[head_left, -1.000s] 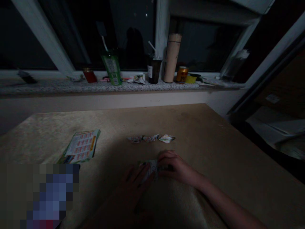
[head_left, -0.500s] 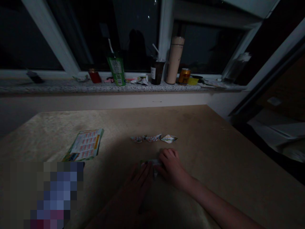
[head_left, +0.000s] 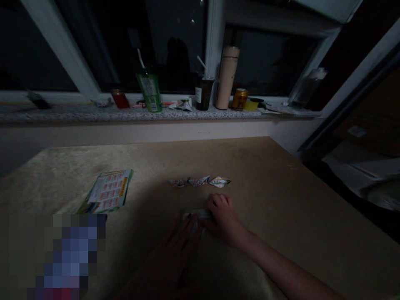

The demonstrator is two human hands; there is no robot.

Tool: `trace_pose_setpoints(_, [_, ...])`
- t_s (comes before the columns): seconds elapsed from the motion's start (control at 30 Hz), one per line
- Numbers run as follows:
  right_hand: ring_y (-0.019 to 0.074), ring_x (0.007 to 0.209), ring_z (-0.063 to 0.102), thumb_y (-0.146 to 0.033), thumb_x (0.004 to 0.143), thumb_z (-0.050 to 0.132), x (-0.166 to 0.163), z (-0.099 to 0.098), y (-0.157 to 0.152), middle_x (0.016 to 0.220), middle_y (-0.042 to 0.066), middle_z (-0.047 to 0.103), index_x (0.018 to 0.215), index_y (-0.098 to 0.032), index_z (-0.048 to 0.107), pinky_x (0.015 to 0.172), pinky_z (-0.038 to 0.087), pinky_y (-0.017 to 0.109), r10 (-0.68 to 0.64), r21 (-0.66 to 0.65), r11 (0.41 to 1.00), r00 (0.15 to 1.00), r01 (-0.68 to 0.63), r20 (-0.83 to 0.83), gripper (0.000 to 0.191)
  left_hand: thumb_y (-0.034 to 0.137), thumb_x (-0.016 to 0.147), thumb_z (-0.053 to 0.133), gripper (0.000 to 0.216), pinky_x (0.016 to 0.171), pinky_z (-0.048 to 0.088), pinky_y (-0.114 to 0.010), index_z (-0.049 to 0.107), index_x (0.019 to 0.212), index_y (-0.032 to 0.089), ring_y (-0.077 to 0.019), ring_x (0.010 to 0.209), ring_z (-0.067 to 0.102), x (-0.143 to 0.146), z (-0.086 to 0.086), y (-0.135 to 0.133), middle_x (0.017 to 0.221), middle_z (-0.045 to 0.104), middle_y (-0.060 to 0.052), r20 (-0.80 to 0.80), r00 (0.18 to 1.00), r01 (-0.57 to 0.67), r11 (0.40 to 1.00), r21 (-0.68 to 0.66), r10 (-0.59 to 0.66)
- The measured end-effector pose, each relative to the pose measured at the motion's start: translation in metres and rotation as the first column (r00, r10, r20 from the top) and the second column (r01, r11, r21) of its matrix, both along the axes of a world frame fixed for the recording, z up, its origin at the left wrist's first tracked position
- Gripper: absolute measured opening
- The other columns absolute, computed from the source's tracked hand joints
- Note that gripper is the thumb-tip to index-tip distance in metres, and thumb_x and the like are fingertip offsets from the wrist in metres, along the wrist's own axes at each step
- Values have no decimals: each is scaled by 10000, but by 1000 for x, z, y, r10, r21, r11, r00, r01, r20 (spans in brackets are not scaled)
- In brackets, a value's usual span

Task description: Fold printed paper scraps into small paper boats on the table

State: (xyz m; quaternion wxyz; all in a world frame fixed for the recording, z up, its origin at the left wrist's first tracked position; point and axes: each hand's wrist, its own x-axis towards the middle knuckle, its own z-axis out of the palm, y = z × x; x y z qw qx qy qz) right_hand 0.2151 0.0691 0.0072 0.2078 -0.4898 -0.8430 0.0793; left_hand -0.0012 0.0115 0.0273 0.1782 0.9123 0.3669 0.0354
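A small sheet of printed paper (head_left: 201,213), partly folded, lies on the table in front of me, mostly covered by my hands. My left hand (head_left: 178,243) rests flat over its left side with the fingers stretched out, in deep shadow. At the paper's right end my right hand (head_left: 223,216) has its fingers curled, thumb against the paper. Just beyond stand three little folded paper shapes in a row: a left one (head_left: 179,182), a middle one (head_left: 199,181) and a right one (head_left: 220,181). They look like paper boats.
A stack of printed leaflets (head_left: 109,189) lies to the left on the table (head_left: 250,162). Along the windowsill (head_left: 181,116) stand a green cup (head_left: 149,91), a dark cup with a straw (head_left: 203,93), a tall flask (head_left: 227,79), a can (head_left: 239,100) and a red jar (head_left: 120,99).
The whole view has shifted slightly. My left hand has slid a little over the paper, showing more of its upper edge; my right hand stays at the right end.
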Motion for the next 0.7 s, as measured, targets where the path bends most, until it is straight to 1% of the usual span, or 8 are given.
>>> trace_pose_setpoints(0.1, [250,955,453,-334,824,650,0,-1,0,978,66,538,906,-186,557,854,362,378,-4,3,1000,1000,4,8,193,503,810,642,955,1082,224,-570,6,1496,309,-379,1390,53,0,3,0,1557,-4,-40,-24,1000,-5,1000,-19,4])
trace_pose_setpoints(0.17, [252,955,450,-332,829,646,0,0,1,979,69,538,910,-185,557,850,365,381,-4,4,1000,1000,3,12,190,538,831,603,918,1083,200,-584,9,1494,313,-378,1389,52,0,6,2,1555,-5,-40,-33,999,12,999,-38,-13])
trace_pose_setpoints(0.3, [220,920,459,-231,880,577,3,3,2,929,51,533,856,-185,541,846,365,359,11,-7,1000,1000,-11,-23,63,593,863,529,877,1089,117,-606,-10,1491,301,-371,1389,64,1,9,5,1551,-2,-54,-40,998,50,996,-70,-53])
trace_pose_setpoints(0.4, [205,904,460,-184,885,562,5,4,2,910,41,530,854,-184,534,854,362,352,12,3,1000,999,-12,-33,41,631,854,515,869,1083,117,-619,12,1489,314,-380,1388,53,2,9,4,1551,-2,-46,-51,998,24,998,-62,-27])
trace_pose_setpoints(0.53, [224,926,458,-226,878,581,4,3,2,931,52,542,875,-188,549,914,337,395,-15,58,998,999,12,50,49,613,844,548,871,1076,160,-621,39,1490,327,-401,1381,47,1,8,2,1551,-2,-34,-33,999,11,998,-58,-13])
trace_pose_setpoints(0.63, [233,937,465,-264,879,588,1,2,2,943,60,551,901,-187,564,937,329,407,-33,71,997,995,26,99,84,604,852,540,890,1067,181,-628,-14,1490,322,-405,1379,38,-1,6,4,1550,-21,-46,-1,999,33,995,-92,-33])
trace_pose_setpoints(0.7, [236,945,470,-283,880,588,0,3,3,956,64,554,918,-186,571,943,328,413,-43,66,997,992,36,120,105,602,854,536,910,1074,163,-627,-50,1487,314,-396,1383,42,-2,5,6,1553,-7,-52,15,999,41,993,-110,-40])
